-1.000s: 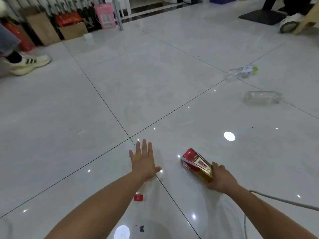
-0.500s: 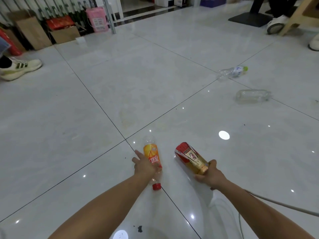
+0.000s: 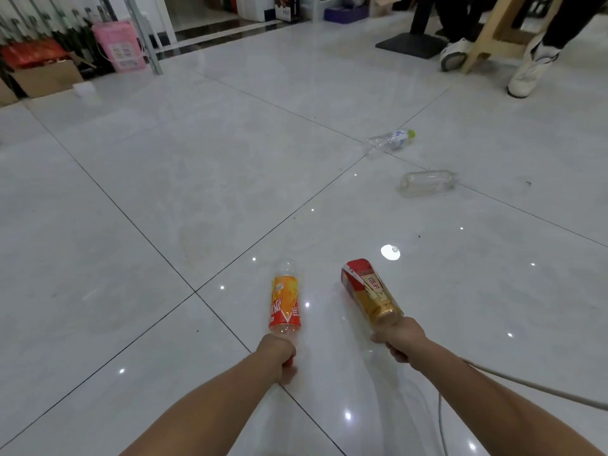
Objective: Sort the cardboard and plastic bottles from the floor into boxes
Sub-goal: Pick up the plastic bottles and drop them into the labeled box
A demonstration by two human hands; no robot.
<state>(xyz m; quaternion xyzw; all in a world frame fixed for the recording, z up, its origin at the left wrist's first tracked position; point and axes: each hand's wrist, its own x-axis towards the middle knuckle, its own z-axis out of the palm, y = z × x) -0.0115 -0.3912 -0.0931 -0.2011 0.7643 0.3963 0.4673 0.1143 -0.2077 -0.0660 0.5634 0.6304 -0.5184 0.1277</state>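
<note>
Now: a bottle in one hand, a carton in the other

Both arms reach forward over the glossy tiled floor [image 3: 164, 192]. The left hand [image 3: 278, 357] is curled round the neck end of an orange-labelled plastic bottle [image 3: 284, 301]. A bit of its red cap shows at the fingers, and its clear base points away from the person. The right hand [image 3: 399, 337] grips the near end of a red-and-gold carton [image 3: 370, 291], whose red end points away and slightly left. Bottle and carton sit side by side, apart, both held low over the tiles; I cannot tell whether either touches the floor.

Further off to the right, two more plastic bottles lie on their sides on the floor. One is a clear bottle with a green cap [image 3: 388, 141], and nearer is a plain clear bottle [image 3: 426, 182]; the two are near each other but not touching.

Along the far left wall stand a brown cardboard box [image 3: 46, 79] and a pink container [image 3: 118, 46]. At the top right a person's white shoes [image 3: 529, 70] stand beside a wooden stool leg [image 3: 487, 34]. A pale cable [image 3: 526, 386] runs past the right forearm.
</note>
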